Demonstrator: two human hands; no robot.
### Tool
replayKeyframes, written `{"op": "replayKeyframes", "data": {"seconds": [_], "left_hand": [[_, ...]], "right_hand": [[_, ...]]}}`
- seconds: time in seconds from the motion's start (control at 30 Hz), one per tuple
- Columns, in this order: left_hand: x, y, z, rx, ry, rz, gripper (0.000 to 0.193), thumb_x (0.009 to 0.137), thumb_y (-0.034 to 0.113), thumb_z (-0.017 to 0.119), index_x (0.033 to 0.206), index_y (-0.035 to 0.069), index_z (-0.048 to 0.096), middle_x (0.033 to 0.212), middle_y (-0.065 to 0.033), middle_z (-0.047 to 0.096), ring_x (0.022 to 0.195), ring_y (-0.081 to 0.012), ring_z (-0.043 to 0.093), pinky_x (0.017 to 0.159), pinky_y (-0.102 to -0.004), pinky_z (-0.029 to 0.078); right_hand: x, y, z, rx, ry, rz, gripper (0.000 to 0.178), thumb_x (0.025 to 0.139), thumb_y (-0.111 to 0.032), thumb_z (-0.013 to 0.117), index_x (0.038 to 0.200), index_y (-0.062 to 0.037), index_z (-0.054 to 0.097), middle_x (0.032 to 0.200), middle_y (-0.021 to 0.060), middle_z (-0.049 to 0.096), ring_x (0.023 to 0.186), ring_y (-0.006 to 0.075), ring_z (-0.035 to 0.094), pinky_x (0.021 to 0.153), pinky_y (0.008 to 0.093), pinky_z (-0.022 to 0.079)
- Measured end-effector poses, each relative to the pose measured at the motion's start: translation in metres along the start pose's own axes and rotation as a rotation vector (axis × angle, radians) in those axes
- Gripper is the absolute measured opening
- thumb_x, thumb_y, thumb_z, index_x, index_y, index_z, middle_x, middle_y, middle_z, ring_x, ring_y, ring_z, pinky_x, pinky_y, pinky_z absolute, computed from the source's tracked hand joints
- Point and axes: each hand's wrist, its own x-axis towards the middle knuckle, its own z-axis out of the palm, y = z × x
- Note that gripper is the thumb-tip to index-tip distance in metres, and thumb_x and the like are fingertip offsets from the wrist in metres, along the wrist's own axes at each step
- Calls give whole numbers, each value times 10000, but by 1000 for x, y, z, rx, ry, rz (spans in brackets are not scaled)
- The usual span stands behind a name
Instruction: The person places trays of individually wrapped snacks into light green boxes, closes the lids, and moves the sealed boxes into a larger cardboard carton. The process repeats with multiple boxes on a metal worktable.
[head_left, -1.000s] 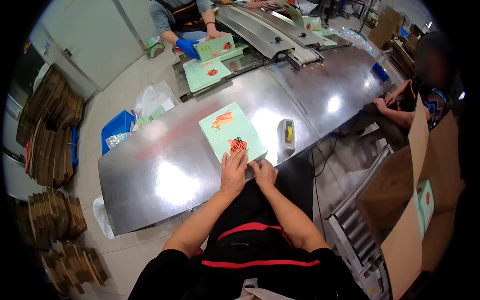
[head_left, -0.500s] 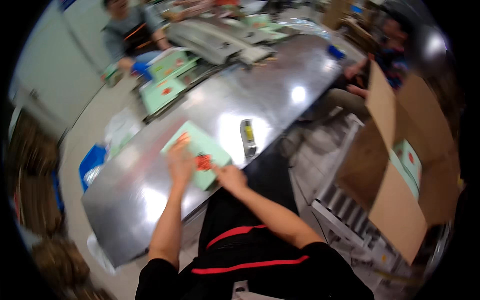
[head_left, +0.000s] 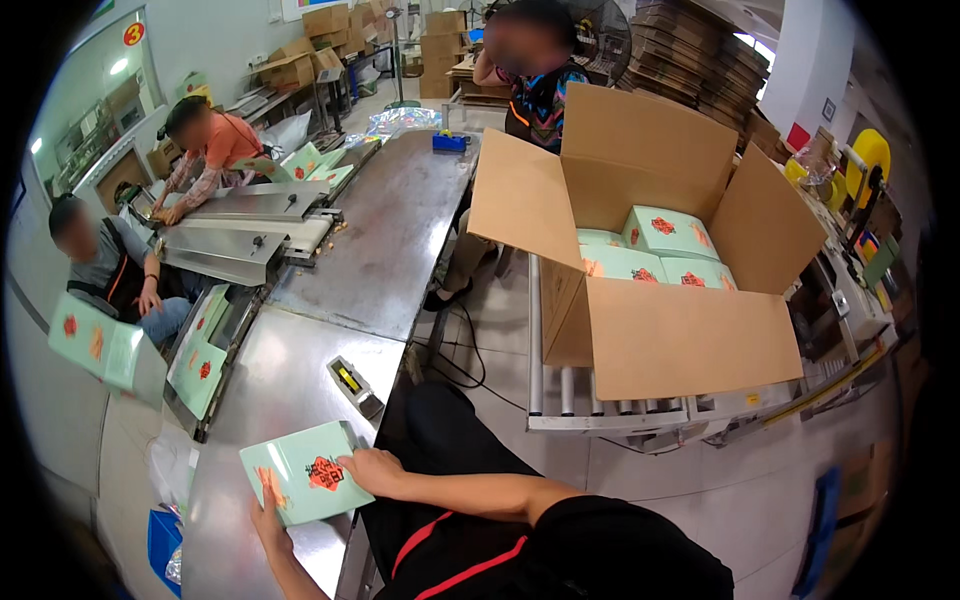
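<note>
Between my hands is a pale green box with a red emblem and dark print on its upper face. It is over the near edge of the metal table, and I cannot tell whether it still rests on it. My left hand grips its lower left side, thumb on top. At the opposite side my right hand grips the right edge, fingers partly hidden. Just beyond the box, a small grey hand tool with a yellow strip lies on the table.
To the right, an open cardboard carton holding several green boxes stands on a roller conveyor. At the left, a person sits near another raised green box. A blue tape dispenser sits at the table's far end.
The view has swung to the right, bringing the carton nearer the middle. My left hand has gone from the box's top face to its side; my right hand remains at its edge.
</note>
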Motion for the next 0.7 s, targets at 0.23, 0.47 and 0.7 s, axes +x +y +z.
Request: {"op": "replayKeyframes", "data": {"seconds": [0.23, 0.47, 0.7], "left_hand": [[-61, 117, 78, -346, -92, 711, 647, 973, 413, 682, 1414, -9, 468, 1347, -107, 581, 1204, -208, 577, 1017, -375, 476], [-93, 292, 332, -369, -652, 1259, 696, 944, 314, 692, 1504, 65, 362, 1505, -145, 354, 1363, -291, 355, 1100, -425, 309], [-166, 334, 556, 52, -640, 1544, 740, 941, 304, 677, 1591, 213, 335, 1643, -197, 230, 1471, -466, 234, 1167, -571, 236]], "right_hand": [[-140, -96, -181, -197, 637, -616, 613, 922, -202, 690, 1398, 125, 483, 971, 221, 671, 852, 356, 670, 701, 425, 548], [-254, -63, -419, -416, 1268, -398, 192, 1034, -108, 477, 1071, 28, 606, 936, 105, 648, 828, 258, 593, 781, 358, 481], [-233, 41, -608, 819, 887, -585, 727, 1032, -664, 303, 1495, -114, 415, 1476, 63, 510, 1352, 233, 485, 1123, 439, 391]]}}
